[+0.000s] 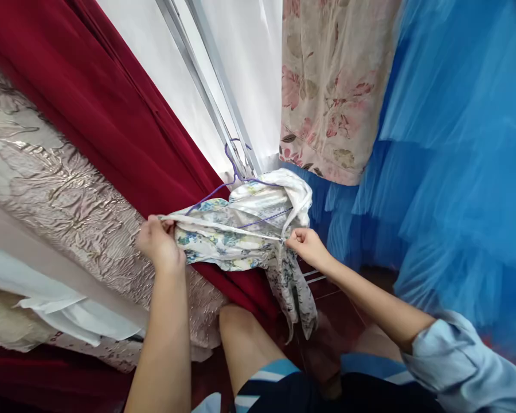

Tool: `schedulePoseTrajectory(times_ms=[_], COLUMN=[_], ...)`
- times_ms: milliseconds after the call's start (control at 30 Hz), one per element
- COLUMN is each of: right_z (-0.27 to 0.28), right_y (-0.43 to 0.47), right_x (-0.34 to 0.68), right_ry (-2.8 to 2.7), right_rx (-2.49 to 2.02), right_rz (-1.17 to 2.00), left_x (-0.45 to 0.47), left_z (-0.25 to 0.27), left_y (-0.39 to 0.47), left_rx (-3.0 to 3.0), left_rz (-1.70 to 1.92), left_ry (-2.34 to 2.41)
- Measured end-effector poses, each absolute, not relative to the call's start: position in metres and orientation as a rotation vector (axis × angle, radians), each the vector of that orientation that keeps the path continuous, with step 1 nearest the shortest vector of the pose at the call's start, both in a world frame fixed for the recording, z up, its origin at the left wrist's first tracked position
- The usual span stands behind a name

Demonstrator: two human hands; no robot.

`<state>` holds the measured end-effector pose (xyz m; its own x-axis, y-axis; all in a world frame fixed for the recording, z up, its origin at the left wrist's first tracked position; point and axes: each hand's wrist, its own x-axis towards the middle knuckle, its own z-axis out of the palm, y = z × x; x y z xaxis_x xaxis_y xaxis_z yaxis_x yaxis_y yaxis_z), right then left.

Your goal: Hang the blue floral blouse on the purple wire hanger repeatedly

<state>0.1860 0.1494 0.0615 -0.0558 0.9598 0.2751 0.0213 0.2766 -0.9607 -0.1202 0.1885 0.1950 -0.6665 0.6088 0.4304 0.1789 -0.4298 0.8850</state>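
A white garment with blue and yellow flowers [223,244] hangs in front of me on a purple wire hanger [210,194]. My left hand [161,241] is closed on the left end of its pale top edge. At the right end of that edge, my right hand [303,244] pinches the cloth beside a small, unclear fastening. Between both hands the edge is drawn out nearly straight. A narrow printed part [290,292] of the garment dangles below my right hand. The hanger's hook sits at the metal rack posts.
Metal posts [217,97] rise behind the hanger. To the left hang a dark red cloth [124,120] and a shiny embossed beige fabric [86,195]. A floral beige dress [331,92] and layered blue tulle [447,172] hang to the right. My bare knee [241,332] is below.
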Motion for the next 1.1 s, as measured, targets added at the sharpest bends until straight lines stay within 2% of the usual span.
schedulePoseTrajectory(times_ms=[100,267,367,567,767,967,1100], right_z=[0.051,0.03,0.019,0.033,0.067,0.114,0.129], right_y=[0.146,0.143,0.136,0.125,0.119,0.107,0.121], right_x=[0.189,0.188,0.189,0.18,0.198,0.234,0.258], right_ry=[-1.545,-1.794,-1.865,-1.943,-1.89,-1.984,-1.917], right_rx=[-1.095,-1.334,-1.384,-0.965,-0.932,-0.748,-0.823], right_rz=[0.996,0.901,0.884,0.933,1.125,0.889,0.666], left_x=[-0.13,-0.088,-0.051,0.016,0.023,0.006,-0.02], left_z=[0.164,0.095,0.071,0.086,0.083,0.042,0.03], left_y=[0.191,0.176,0.158,0.119,0.115,0.091,0.073], left_rx=[0.581,0.644,0.774,1.668,1.729,1.652,1.808], left_rz=[2.012,1.482,1.234,0.947,1.132,0.528,0.514], left_ry=[1.429,1.417,1.303,0.971,0.989,1.01,1.173])
